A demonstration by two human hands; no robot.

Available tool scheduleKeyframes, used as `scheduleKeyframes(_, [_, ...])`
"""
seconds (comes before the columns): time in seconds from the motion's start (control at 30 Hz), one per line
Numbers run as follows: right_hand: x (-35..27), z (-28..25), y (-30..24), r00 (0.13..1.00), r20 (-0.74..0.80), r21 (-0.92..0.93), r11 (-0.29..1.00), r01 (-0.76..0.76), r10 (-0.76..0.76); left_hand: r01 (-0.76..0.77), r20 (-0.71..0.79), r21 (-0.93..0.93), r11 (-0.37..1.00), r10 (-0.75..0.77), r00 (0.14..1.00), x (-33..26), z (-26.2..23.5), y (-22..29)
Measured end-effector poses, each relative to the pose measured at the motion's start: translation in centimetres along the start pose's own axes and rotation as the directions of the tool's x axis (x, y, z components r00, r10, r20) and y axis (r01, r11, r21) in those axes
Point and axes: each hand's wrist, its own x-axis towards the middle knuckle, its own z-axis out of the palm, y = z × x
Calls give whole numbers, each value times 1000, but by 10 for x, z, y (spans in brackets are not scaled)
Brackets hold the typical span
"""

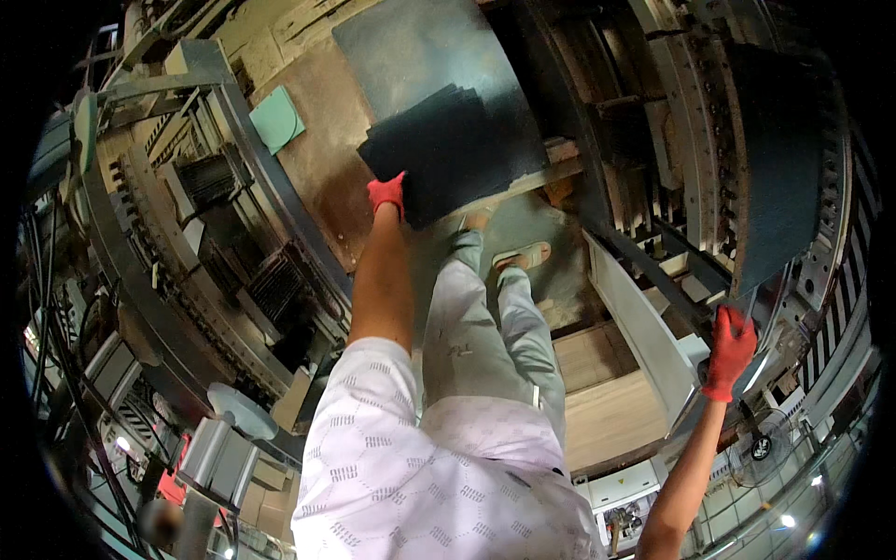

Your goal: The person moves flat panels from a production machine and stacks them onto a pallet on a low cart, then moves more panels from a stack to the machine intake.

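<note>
My left hand (387, 194), in a red glove, is closed at the near left edge of a fanned stack of black sheets (448, 149). Its fingertips are partly hidden there, and it seems to pinch a sheet's edge. Far out to the right, my red-gloved right hand (730, 355) is closed, with its fingertips at the lower corner of a large dark sheet (779, 168). That sheet stands steeply beside the machine on the right. Beneath the black stack lies a grey metal plate (420, 42), with a brown board (317, 121) to its left.
A pale green pad (277, 119) lies on the brown board. Machine frames with toothed rails (140, 224) rise on the left, and a similar rail (705, 121) on the right. A white panel (639, 327) and a wooden board (616, 420) are right of my legs. A fan (761, 448) stands behind.
</note>
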Motion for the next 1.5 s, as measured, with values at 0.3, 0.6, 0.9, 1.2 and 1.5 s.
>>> scheduleKeyframes(0.3, [-30, 10, 98, 886, 296, -615, 638, 463, -358, -518, -118, 492, 700, 643, 756, -43, -23, 71])
scheduleKeyframes(0.6, [-30, 13, 107, 886, 312, -630, 624, 463, -342, -608, 299, 654, 450, 584, 755, -94, -23, 126])
scheduleKeyframes(0.9, [14, -19, -44, 962, 36, 34, 962, -270, 269, 239, -290, -24, 971, -236, 927, -110, 12, -37])
scheduleKeyframes(1.2, [13, -26, -52, 991, 21, -88, 988, -129, 131, 109, 129, -357, 928, -67, 989, -115, -3, -102])
scheduleKeyframes(1.5, [16, 0, -128, 698, 119, 993, -64, -104, 707, 180, 439, -735, 654, 256, 861, -168, -101, -39])
